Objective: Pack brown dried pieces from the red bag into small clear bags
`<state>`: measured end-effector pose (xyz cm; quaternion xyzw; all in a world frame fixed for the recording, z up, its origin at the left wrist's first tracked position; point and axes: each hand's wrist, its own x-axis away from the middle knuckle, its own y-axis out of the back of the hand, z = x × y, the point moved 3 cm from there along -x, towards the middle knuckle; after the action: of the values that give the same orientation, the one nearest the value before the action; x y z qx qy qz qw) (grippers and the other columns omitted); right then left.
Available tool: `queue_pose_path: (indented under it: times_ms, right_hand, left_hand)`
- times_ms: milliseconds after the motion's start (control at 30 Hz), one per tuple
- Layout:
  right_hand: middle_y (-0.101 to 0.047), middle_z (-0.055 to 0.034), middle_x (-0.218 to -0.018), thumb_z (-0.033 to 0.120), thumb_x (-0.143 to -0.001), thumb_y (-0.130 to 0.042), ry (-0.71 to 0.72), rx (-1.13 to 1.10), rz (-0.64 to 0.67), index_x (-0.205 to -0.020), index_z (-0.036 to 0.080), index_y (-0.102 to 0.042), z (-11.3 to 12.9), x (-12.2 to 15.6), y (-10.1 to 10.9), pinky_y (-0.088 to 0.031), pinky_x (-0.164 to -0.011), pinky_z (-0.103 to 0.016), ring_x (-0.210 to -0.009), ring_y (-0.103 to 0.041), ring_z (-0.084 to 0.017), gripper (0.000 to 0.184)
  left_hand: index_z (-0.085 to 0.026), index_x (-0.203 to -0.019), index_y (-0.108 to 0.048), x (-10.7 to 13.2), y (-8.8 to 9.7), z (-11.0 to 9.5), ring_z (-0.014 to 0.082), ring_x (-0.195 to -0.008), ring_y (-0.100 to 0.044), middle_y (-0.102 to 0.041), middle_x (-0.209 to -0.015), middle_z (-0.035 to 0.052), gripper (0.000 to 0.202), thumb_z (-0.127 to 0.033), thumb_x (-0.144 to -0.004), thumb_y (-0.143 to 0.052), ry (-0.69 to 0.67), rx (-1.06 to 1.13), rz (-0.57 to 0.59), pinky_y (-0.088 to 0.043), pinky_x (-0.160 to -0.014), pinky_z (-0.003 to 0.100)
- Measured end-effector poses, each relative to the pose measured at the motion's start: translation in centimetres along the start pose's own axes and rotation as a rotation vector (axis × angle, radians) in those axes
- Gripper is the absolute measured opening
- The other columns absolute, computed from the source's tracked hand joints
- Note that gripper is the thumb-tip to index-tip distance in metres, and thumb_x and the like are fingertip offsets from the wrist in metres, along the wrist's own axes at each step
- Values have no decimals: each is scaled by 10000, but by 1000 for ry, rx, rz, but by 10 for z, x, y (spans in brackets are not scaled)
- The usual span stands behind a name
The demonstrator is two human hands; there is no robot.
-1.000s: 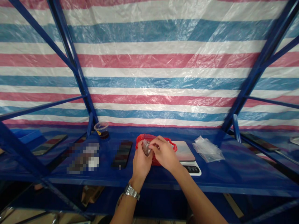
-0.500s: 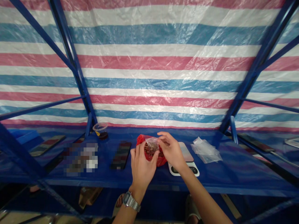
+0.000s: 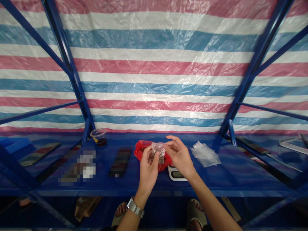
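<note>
Between my two hands is a small clear zip bag (image 3: 159, 149) with something brownish inside. My left hand (image 3: 149, 166) grips its lower left side, thumb in front. At its top right corner, my right hand (image 3: 178, 154) pinches the edge with thumb and forefinger, the other fingers raised. Behind and under the bag lies a red plastic bag (image 3: 139, 150), open, its small brown contents mostly hidden by my left hand. A white digital scale (image 3: 176, 175) sits under my right hand, which covers most of it.
Several flat clear bags (image 3: 206, 154) lie to the right. On the left are a dark phone (image 3: 120, 162) and a clear cup (image 3: 99, 138) of dark liquid. Blue metal posts (image 3: 78, 81) flank the blue shelf (image 3: 134, 187), with a striped tarp (image 3: 158, 86) behind.
The small bag has been lifted toward me and stands clearer of the red bag. My right hand now covers more of the scale. The whole view has shifted slightly.
</note>
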<state>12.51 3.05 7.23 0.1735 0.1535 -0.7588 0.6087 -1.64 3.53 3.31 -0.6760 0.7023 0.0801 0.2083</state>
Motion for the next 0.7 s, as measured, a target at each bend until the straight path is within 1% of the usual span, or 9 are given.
queue_pose_path:
  times_ms: [100, 200, 300, 367, 433, 500, 533, 600, 700]
  right_hand:
    - [-705, -17, -891, 410, -851, -725, 16, 40, -45, -1210, 240, -579, 1, 1, 9, -567, -747, -296, -800, -693, -183, 423]
    - [-720, -32, -954, 412, -871, -706, 11, 44, 15, -1257, 242, -573, 1, 4, 14, -573, -784, -305, -852, -703, -186, 443]
    - [-733, -35, -959, 408, -871, -708, -2, 40, 76, -1254, 237, -584, -1, 6, 20, -571, -803, -311, -881, -711, -191, 438]
    - [-739, -31, -942, 407, -874, -708, -6, 41, 87, -1238, 237, -595, -3, 7, 25, -570, -807, -319, -875, -713, -193, 417]
    - [-743, -28, -931, 418, -869, -720, -11, 37, 86, -1214, 236, -607, -4, 8, 30, -568, -810, -326, -863, -713, -193, 407]
    - [-745, -27, -921, 433, -852, -740, -23, 25, 77, -1196, 232, -616, -6, 7, 37, -566, -797, -325, -840, -708, -191, 416]
    - [-745, -25, -911, 437, -843, -749, -29, 24, 63, -1193, 230, -617, -7, 6, 41, -563, -778, -321, -820, -703, -188, 428]
    - [-744, -21, -888, 438, -829, -755, -42, 48, 13, -1204, 228, -615, -11, 3, 52, -554, -735, -312, -775, -693, -184, 452]
    - [-751, -31, -863, 423, -796, -750, -80, 140, -109, -1204, 217, -621, -25, -6, 75, -543, -680, -311, -732, -691, -194, 475]
  left_hand:
    - [-206, -1140, -632, 0, -9, 2, 223, -1087, -692, -721, -1155, 80, 320, -411, -902, -695, 30, 59, 14, -526, -1007, 360]
    - [-211, -1117, -636, 1, -20, 3, 228, -1112, -693, -730, -1165, 83, 302, -403, -893, -699, 61, 147, 46, -522, -1022, 374]
    - [-210, -1027, -636, 2, -27, 3, 219, -1075, -697, -740, -1097, 63, 242, -404, -894, -695, 66, 176, 34, -529, -989, 356]
    - [-203, -933, -621, 2, -30, 3, 197, -974, -701, -735, -989, 39, 236, -426, -899, -690, 58, 157, 32, -542, -916, 321]
    - [-197, -843, -593, 3, -33, 4, 169, -829, -683, -701, -846, 11, 292, -470, -912, -668, 66, 123, 30, -543, -794, 276]
    - [-190, -824, -602, 4, -34, 6, 161, -770, -667, -681, -794, 8, 333, -503, -931, -634, 66, 75, 41, -531, -733, 260]
    - [-186, -849, -626, 4, -35, 6, 169, -788, -674, -694, -820, 21, 337, -511, -940, -619, 55, 47, 53, -533, -743, 267]
    - [-185, -965, -676, 4, -36, 6, 195, -888, -693, -727, -962, 62, 337, -512, -954, -595, 20, -21, 62, -542, -811, 294]
    - [-205, -1120, -674, 5, -33, 8, 214, -1014, -684, -715, -1139, 95, 344, -485, -998, -517, -16, -143, -16, -534, -894, 331]
